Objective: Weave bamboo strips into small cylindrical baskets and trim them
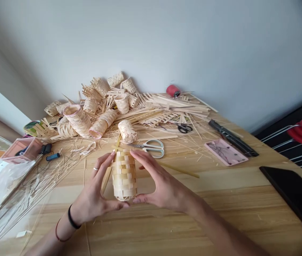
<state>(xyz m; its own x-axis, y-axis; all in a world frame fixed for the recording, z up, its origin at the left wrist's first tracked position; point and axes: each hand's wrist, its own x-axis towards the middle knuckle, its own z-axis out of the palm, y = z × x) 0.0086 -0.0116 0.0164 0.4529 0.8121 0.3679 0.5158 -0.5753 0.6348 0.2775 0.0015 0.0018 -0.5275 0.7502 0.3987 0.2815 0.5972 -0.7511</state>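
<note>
Two bare hands held one woven cylinder [124, 176] between them, above the near part of the table [167, 227]. The left hand [93, 195] had its fingertips at the cylinder's upper left edge and its thumb at the bottom; the right hand [164, 185] took the upper right edge and the lower right side the same way. Each grip was spread wide, thumb to fingers, along the cylinder's length. One ring and two wrist bands, one black and one red, were on the left side.

Just beyond the cylinder lay one pair of pale-handled scissors [144, 145] and one loose small cylinder [128, 131]. Behind these, a heap of more cylinders and flat strips ran toward the wall; over ten cylinders showed, but overlap hid the exact count. Two of them, a tall pink-rimmed cylinder [77, 121] and a lying pink-rimmed cylinder [102, 124], stood out by their rims. One pair of black-handled scissors [184, 127] and one red spool [172, 90] were by the strips.

To the right were one pink tray [237, 161], one long black object [231, 138] and one black panel [286, 195]; to the left, one pink bin [8, 154] and one blue-handled tool [53, 156].
</note>
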